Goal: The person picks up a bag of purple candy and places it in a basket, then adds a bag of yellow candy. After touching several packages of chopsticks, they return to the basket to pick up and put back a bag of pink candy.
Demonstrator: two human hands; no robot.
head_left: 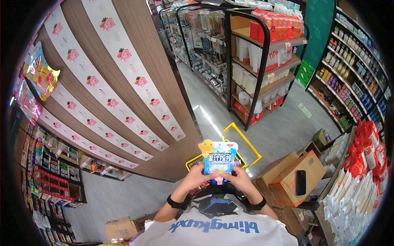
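Note:
A small blue snack pouch (219,157) with a yellow chick on top and printed characters is held upright in front of my chest. My left hand (197,177) grips its lower left corner and my right hand (241,177) grips its lower right corner. Both wrists wear black bands. Just behind the pouch a yellow wire shopping basket (251,146) sits on the floor with its handle raised.
A brown wooden end panel with white hanging strips (123,94) fills the left. Black shelf racks with packets (266,61) stand ahead across a grey aisle. Cardboard boxes (292,180), one with a black phone (301,182) on it, sit at right beside shelves of red and white bags (361,176).

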